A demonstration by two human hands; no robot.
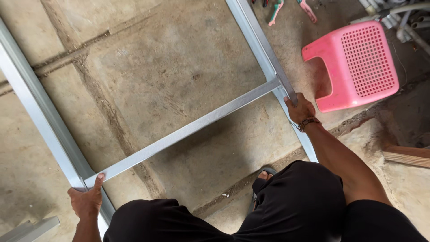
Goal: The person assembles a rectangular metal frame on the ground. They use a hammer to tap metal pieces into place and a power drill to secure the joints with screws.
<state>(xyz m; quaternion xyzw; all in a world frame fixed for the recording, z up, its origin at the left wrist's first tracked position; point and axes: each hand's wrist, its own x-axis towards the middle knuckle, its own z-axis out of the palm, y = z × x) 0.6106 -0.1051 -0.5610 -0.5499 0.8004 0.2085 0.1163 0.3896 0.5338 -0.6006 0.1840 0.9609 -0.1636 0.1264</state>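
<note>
A grey metal frame lies on the concrete floor: a left rail point(31, 101), a right rail point(257, 38) and a cross bar point(188, 130) between them. My left hand point(86, 200) grips the left rail where the cross bar's end meets it, thumb on the bar. My right hand point(299, 109), with a beaded bracelet at the wrist, grips the right rail just below the other joint. My black-clad knees fill the bottom of the view.
A pink plastic stool point(358, 67) lies tipped on its side right of the right rail. Pliers with pink and green handles point(291, 9) lie at the top. A wooden plank point(405, 154) sits at the right edge, pipes point(403, 20) at the top right, another metal piece point(29, 228) at the bottom left.
</note>
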